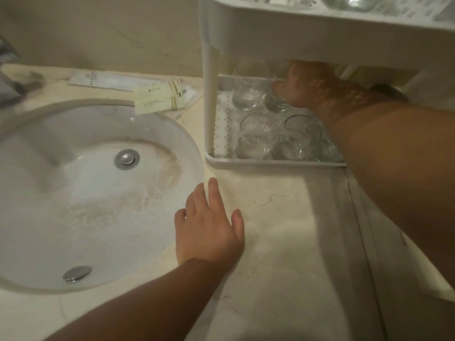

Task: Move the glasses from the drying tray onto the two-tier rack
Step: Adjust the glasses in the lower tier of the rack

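Right hand [299, 91] reaches under the upper tier and grips a glass [275, 100] at its side, on the lower shelf of the two-tier rack [270, 162], beside 3 other tumblers. Left hand [211, 232] hovers spread, holding nothing, over the counter [283, 230]. Judgement: glass is rigid, smooth, breakable, possibly wet; best held around the mid-wall.
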### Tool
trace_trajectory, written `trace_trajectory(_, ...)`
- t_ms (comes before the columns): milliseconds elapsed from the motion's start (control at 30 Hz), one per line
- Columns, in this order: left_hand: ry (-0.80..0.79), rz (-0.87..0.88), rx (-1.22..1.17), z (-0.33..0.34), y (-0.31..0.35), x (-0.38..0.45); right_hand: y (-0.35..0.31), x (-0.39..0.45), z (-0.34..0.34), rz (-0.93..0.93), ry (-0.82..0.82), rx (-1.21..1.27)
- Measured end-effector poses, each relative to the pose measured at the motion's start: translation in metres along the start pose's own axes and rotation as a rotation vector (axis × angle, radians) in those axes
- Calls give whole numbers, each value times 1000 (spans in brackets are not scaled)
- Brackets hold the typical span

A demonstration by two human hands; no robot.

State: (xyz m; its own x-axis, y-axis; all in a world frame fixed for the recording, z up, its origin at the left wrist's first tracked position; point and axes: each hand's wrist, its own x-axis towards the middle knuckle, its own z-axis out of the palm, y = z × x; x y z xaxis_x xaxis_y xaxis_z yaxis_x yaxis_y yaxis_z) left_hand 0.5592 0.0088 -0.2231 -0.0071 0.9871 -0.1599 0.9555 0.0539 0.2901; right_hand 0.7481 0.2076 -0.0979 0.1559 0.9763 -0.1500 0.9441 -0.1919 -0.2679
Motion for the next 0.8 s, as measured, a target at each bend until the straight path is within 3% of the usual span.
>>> trace_trajectory(467, 16, -3, 9, 2, 0, 0, 8, 7, 4, -168, 24, -73)
trace_trajectory(800, 23, 4, 10, 2, 0, 0, 9, 1, 3, -172, 19, -136)
